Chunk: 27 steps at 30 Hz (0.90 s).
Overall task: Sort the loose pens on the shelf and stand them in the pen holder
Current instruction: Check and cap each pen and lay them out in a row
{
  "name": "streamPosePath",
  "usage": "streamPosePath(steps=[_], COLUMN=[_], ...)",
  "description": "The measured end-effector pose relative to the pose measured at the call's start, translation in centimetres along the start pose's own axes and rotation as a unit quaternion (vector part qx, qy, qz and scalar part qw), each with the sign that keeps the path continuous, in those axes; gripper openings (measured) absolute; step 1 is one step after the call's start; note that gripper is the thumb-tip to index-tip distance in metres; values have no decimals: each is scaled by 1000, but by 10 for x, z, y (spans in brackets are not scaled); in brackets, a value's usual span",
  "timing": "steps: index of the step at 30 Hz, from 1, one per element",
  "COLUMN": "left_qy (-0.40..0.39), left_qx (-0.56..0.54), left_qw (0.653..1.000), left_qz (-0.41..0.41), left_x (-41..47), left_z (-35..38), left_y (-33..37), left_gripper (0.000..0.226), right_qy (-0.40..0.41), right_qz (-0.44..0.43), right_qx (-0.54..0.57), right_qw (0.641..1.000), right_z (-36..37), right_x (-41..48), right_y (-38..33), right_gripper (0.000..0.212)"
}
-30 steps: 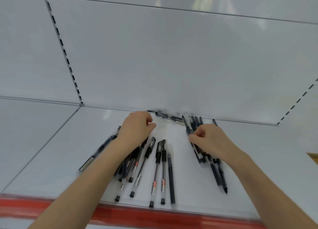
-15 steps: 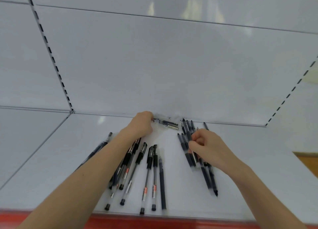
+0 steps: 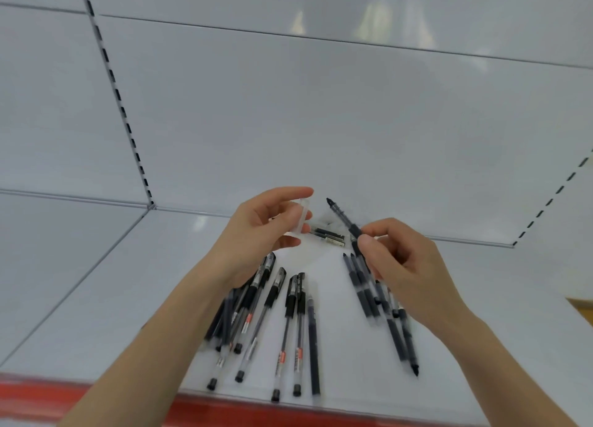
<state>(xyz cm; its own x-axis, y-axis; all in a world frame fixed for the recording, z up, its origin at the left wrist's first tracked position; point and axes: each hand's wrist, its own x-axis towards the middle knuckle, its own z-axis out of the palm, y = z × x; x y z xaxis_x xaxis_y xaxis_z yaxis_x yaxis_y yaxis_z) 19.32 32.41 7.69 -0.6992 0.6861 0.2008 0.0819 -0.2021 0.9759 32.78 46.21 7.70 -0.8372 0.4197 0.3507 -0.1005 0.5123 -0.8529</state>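
Several black and clear pens lie on the white shelf in two loose groups, one group under my left forearm and one group under my right hand. My left hand is raised above the shelf and pinches a clear pen cap. My right hand grips a black pen whose tip points up and left toward the cap. One more pen lies crosswise against the back wall. No pen holder is in view.
The shelf has a red front strip along its near edge. White back panels with slotted uprights rise behind. A neighbouring shelf section lies to the left.
Both hands have lifted off the shelf. My left hand came up with a clear cap from the back wall, and my right hand raised one black pen out of the right group.
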Motion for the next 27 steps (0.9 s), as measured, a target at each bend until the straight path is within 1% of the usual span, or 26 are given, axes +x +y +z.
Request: streamPosePath(steps=[4,9,13,17,19,23,27], left_qy=[6,13,30,65,80,75,57], left_qx=[2,-5,-38,-59,-55,-40,-30], left_qw=[1000,999,998,995,993,994,996], left_qz=[24,34,45,57,64,70,67], left_x=[-6,-8,-7,-5,-5,-5,-7], left_z=[-2,-4,-3,3,5,7,11], left_y=[2,2,3,1,1,3,2], left_gripper=[23,20,20,17,18,22,23], right_qy=[-14,-26,-57,-64,-80,-126,-116], right_qz=[-23,-21,-3,12,29,54,79], right_qx=[-1,-20,-42,-33,-24,-11,16], right_qw=[1000,999,997,997,996,990,990], right_z=[0,1,-2,-3,-3,-1,2], right_x=[-1,-2,-4,-7,-9,-13,-16], right_y=[-6,-7,-7,-8,-10,-12,-15], right_gripper=[19,12,13,21,19,16,20])
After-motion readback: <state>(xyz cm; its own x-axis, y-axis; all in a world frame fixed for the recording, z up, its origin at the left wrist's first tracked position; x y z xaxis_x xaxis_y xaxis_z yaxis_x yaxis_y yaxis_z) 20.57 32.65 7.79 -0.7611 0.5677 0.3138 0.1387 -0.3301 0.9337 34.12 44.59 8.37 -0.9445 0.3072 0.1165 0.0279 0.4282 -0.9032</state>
